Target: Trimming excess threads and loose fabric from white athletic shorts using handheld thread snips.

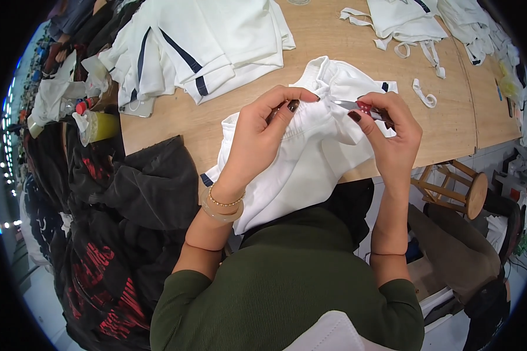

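Note:
A pair of white shorts (pixel 301 146) with a gathered elastic waistband and navy trim lies over the table's near edge and hangs toward my lap. My left hand (pixel 266 126) is closed, its thumb and index finger pinching the waistband. In my right hand (pixel 392 126) is a small pair of red-handled thread snips (pixel 364 107). Their pointed metal tip reaches left to the waistband, close to my left fingertips. The right fingers partly cover the handle. Whether the blades touch a thread is too small to tell.
More white garments with navy stripes (pixel 199 47) lie at the far left of the wooden table (pixel 451 123). White pieces with straps (pixel 407 26) lie at the far right, near a loose white strip (pixel 424 93). A cup of yellow drink (pixel 102 127) and dark clothes (pixel 152 181) are at left; a wooden stool (pixel 476 196) stands right.

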`<move>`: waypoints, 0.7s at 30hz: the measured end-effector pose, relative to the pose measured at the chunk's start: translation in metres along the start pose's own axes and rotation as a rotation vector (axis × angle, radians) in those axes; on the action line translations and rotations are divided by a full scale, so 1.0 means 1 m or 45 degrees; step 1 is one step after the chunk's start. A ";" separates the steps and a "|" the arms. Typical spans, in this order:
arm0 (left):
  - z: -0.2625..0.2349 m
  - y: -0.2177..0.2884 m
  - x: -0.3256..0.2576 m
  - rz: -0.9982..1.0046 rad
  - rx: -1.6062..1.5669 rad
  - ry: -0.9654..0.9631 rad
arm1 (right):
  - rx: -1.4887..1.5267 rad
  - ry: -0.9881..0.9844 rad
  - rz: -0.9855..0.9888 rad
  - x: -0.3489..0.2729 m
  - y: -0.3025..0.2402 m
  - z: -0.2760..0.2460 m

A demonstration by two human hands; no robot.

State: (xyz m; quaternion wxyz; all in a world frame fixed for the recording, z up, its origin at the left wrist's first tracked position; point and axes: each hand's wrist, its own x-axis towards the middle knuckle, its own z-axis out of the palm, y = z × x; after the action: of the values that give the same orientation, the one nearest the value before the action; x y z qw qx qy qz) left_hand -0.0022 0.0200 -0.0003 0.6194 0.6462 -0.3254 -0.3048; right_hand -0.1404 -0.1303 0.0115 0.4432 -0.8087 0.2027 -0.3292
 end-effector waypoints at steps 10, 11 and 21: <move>0.003 0.000 0.001 -0.026 -0.171 -0.039 | -0.082 -0.064 -0.161 0.003 0.002 0.012; 0.003 0.000 0.001 -0.026 -0.172 -0.041 | -0.083 -0.064 -0.159 0.003 0.002 0.012; 0.001 0.000 0.001 -0.057 -0.260 0.002 | -0.097 -0.026 -0.120 0.007 0.001 0.007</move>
State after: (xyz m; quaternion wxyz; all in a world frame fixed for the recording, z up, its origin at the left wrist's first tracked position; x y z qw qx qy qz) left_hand -0.0027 0.0185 -0.0004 0.6753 0.5870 -0.2775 -0.3498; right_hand -0.1307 -0.1307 0.0101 0.3983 -0.8370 0.1721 -0.3335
